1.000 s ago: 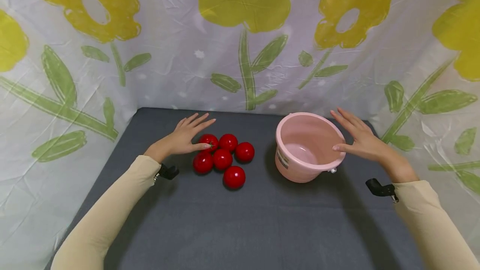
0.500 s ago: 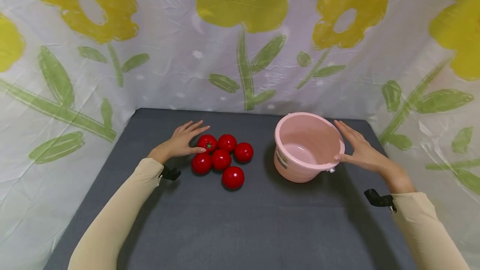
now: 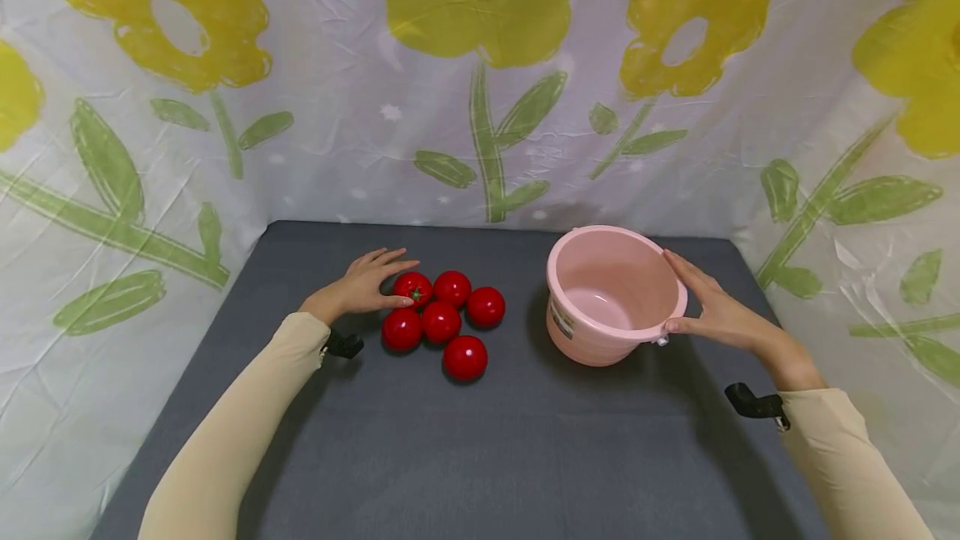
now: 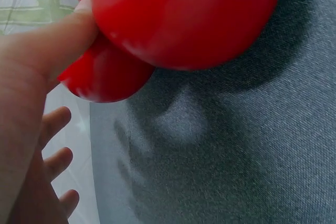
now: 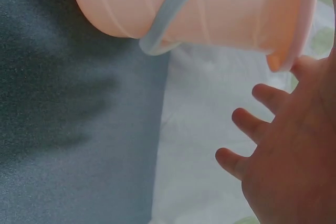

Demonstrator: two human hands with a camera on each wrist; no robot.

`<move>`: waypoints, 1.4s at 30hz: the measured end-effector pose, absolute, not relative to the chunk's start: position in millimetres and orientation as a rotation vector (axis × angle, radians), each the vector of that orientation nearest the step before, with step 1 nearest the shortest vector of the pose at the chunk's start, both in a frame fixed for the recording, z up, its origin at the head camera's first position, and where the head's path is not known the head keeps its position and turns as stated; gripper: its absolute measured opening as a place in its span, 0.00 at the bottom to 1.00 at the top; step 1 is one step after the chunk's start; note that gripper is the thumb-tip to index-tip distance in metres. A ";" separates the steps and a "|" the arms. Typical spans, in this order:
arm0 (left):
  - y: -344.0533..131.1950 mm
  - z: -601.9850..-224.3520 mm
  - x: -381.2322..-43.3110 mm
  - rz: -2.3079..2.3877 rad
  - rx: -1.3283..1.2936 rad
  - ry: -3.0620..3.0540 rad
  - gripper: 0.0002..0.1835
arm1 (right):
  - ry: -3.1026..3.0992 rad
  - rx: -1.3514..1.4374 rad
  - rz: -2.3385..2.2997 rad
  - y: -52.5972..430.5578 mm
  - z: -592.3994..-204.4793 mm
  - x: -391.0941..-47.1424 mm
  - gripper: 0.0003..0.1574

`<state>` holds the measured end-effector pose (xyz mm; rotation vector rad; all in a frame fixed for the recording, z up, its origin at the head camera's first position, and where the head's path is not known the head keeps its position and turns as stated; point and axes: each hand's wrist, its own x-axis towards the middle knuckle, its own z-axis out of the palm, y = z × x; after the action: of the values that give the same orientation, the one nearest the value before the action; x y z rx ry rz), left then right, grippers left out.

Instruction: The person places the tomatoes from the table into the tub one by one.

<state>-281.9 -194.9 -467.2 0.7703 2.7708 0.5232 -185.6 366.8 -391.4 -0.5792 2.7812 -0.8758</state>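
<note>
Several red tomatoes (image 3: 441,322) lie in a cluster left of the middle in the head view, one showing its green calyx. My left hand (image 3: 365,282) is spread at the cluster's left, its thumb overlapping the back left tomato (image 3: 413,284). In the left wrist view that thumb (image 4: 68,38) is right at the red skins, the other fingers extended past them. To the right stands a pink bucket (image 3: 558,294), upright, nothing visible inside. My right hand (image 3: 723,315) is at its right rim, thumb and index fingertip against the edge, the other fingers loosely extended outside it.
A dark grey cloth (image 3: 517,457) covers the table. Close behind and at both sides hangs a white curtain (image 3: 337,107) with yellow flowers. The bucket's grey handle (image 5: 173,11) hangs down its side. A black wrist camera (image 3: 753,402) sits below the right hand.
My right hand has moved in and down from above the bucket's right side to its rim. My left hand has lowered a little beside the tomatoes, which have stayed put.
</note>
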 end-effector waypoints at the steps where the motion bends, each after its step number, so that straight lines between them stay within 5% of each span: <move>1: -194.5 -467.6 -282.6 0.524 0.762 2.765 0.41 | 2.783 -0.578 -0.874 366.8 -391.6 -185.6 0.71; 42: -173.7 -444.9 -297.9 0.827 0.738 2.753 0.34 | 2.722 -0.498 -0.904 367.3 -391.3 -184.2 0.72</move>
<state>-297.9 -173.7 -444.9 0.7375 2.7526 0.8269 -184.2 367.3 -391.3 -0.4980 2.7221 -0.9037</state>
